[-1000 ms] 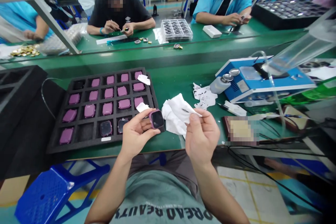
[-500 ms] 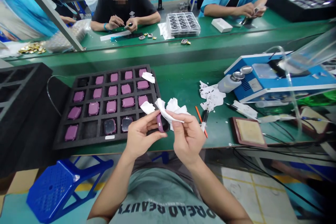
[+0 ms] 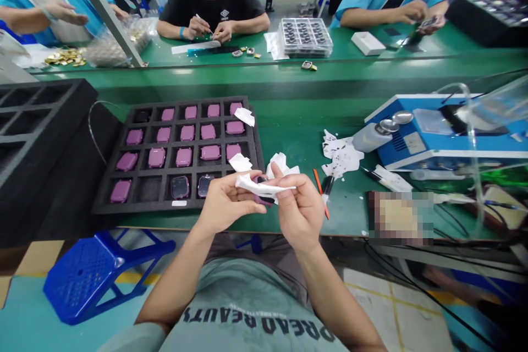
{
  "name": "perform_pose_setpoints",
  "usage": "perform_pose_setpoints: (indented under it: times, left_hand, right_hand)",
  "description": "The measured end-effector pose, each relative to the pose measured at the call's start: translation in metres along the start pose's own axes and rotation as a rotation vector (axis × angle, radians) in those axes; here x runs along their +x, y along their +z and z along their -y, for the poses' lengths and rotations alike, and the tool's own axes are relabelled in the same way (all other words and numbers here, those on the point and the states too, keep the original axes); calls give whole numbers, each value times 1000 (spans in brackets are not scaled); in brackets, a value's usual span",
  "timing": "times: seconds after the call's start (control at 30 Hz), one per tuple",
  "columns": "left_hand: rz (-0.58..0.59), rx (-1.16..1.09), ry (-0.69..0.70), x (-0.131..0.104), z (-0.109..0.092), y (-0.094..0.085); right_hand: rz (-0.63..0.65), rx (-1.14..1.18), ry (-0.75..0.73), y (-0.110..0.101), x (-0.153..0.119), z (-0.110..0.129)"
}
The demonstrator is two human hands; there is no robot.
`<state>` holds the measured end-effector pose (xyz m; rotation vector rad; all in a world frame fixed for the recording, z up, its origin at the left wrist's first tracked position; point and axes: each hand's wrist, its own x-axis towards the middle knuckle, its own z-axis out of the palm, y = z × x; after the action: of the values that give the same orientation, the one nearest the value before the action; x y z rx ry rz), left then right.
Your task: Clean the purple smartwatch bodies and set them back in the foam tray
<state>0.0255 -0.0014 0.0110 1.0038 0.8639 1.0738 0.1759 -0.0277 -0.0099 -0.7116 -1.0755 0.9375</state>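
Observation:
My left hand (image 3: 225,204) grips a purple smartwatch case (image 3: 263,201), mostly covered by the white wipe. In my right hand (image 3: 303,212) a folded white wipe (image 3: 256,187) is pinched between thumb and fingers, lying across the watch. Left of my hands is a black foam tray (image 3: 144,207) with several purple watch cases (image 3: 183,157) in its compartments. Two watches in the front row, such as this one (image 3: 180,187), show dark screens. Crumpled white wipes (image 3: 240,163) rest on the tray's right edge, and another white wipe (image 3: 289,168) lies behind my right hand.
On the right are a dispenser bottle (image 3: 373,135), a blue machine (image 3: 429,143), stained white paper (image 3: 342,155), an orange stick (image 3: 321,193) and a black pen-like tool (image 3: 328,187). Another foam tray (image 3: 49,121) stands left. Co-workers (image 3: 214,5) sit across the bench. A blue stool (image 3: 82,272) stands below.
The wipe has moved left and down over the watch, hiding more of it. The watch has turned in my left hand. The whole view has shifted slightly.

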Motion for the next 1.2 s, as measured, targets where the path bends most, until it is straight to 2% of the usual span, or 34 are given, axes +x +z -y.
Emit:
perform_pose_setpoints:
  times: [0.2, 0.33, 0.43, 0.5, 0.6, 0.7, 0.83, 1.07, 1.2]
  left_hand:
    - [13, -33, -16, 2, -6, 1]
    - [-29, -30, -63, 5, 0, -3]
    - [-28, -51, -54, 6, 4, -5]
    - [-9, -98, -9, 5, 4, -7]
    - [43, -158, 70, 4, 1, -8]
    - [99, -152, 96, 3, -1, -9]
    - [113, -142, 112, 4, -1, -9]
    - [111, -124, 107, 3, -1, -9]
    - [130, -118, 133, 5, -1, -10]
  right_hand:
    - [34, 161, -1, 1, 7, -2]
    - [21, 204, -5, 1, 10, -5]
    - [-15, 216, 12, -8, 7, -7]
    - [-66, 206, 51, -20, 2, -8]
    - [-226, 178, 150, -43, -7, -7]
    - [-401, 125, 229, -64, -11, -1]
    - [-518, 39, 289, -84, -7, 9]
    - [-541, -6, 300, -89, 1, 15]
    - [-490, 34, 359, -85, 3, 16]
